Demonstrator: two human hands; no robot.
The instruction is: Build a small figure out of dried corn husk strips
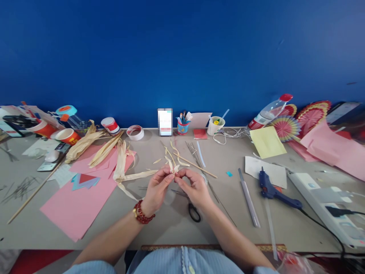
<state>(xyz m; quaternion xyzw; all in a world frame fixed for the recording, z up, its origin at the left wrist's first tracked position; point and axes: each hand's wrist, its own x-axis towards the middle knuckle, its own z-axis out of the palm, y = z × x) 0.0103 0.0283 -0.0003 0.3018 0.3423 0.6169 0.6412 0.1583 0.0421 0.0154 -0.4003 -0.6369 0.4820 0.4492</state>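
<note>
Both hands meet over the middle of the grey table (171,224). My left hand (156,189), with a red bead bracelet on its wrist, pinches a small bundle of dried corn husk strips (173,166) from the left. My right hand (194,186) pinches the same bundle from the right, fingertips almost touching the left ones. The pale strips fan upward from between the fingers. Black-handled scissors (193,211) lie on the table just under my right wrist. A thin wooden stick (196,166) and several wires lie behind the hands.
Pink paper sheets (76,201) and loose corn husks (85,142) lie on the left, with a tape roll (135,132) and paper cups behind. A blue glue gun (273,190), a metal ruler (249,198), a white power strip (325,205), yellow paper and paper fans fill the right.
</note>
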